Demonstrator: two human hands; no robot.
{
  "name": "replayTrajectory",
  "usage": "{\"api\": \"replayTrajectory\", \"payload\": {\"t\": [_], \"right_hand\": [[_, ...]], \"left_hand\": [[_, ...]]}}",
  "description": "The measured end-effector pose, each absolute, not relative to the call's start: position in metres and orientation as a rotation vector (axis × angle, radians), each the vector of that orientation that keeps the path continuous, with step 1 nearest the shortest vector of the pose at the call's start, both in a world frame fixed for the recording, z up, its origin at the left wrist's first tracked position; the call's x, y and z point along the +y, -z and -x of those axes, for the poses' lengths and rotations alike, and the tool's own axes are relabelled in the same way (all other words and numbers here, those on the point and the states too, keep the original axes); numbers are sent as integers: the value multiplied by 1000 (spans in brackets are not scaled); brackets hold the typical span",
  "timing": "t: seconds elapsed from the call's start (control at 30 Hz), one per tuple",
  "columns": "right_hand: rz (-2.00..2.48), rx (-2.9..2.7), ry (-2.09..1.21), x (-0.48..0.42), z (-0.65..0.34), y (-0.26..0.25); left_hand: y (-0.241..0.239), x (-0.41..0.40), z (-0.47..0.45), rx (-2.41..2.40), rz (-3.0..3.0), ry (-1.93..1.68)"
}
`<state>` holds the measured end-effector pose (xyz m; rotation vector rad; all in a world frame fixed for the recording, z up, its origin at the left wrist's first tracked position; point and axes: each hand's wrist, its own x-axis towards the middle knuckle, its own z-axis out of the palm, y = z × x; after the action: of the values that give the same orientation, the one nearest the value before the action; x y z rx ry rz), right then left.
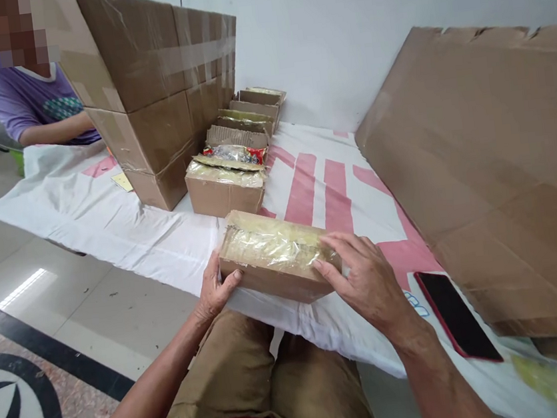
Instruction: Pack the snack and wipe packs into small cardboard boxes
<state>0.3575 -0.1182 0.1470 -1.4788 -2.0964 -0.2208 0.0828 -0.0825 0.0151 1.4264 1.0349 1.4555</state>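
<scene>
Box [277, 281]: sitting at the near edge of the table [380, 214], just above the lap [313, 383], between both hands. Closing the left hand [216, 288] round the left end, thumb on the front. Parting thumb and fingers of the right hand [366, 276] over the top right corner, honestly not managing to tell if pinching the film [269, 240] or only pressing it. Sitting that near the edge, so risking a tumble if slipping on the rumpled cloth [135, 232] or losing the left hold. Also risking ripped film from dragging fingertips, or dented card from squeezing too hard. Texture-wise: showing flat, dull brown card, a bit ragged along the edges, under shiny, crinkly, yellowish plastic. Lining up behind in a row: similar boxes [227, 196], squared off, beside a tall stack of taped cartons [152, 69]. Lying flat to the right: a slim phone [459, 316], red-edged.
</scene>
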Motion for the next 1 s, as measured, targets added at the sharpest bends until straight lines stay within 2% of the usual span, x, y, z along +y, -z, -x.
{"api": "replayTrajectory", "payload": {"t": [0.23, 0.47, 1.0], "right_hand": [[1470, -2132, 155, -112, -359, -150], [1382, -2108, 85, -110, -361, -149], [1230, -2320, 332, -118, -320, -156]], "left_hand": [[-40, -84, -78, 922, -1275, -1651], [-79, -85, -92, 1148, -1158, -1643], [-84, -85, -99, 1152, -965, -1676]]}}
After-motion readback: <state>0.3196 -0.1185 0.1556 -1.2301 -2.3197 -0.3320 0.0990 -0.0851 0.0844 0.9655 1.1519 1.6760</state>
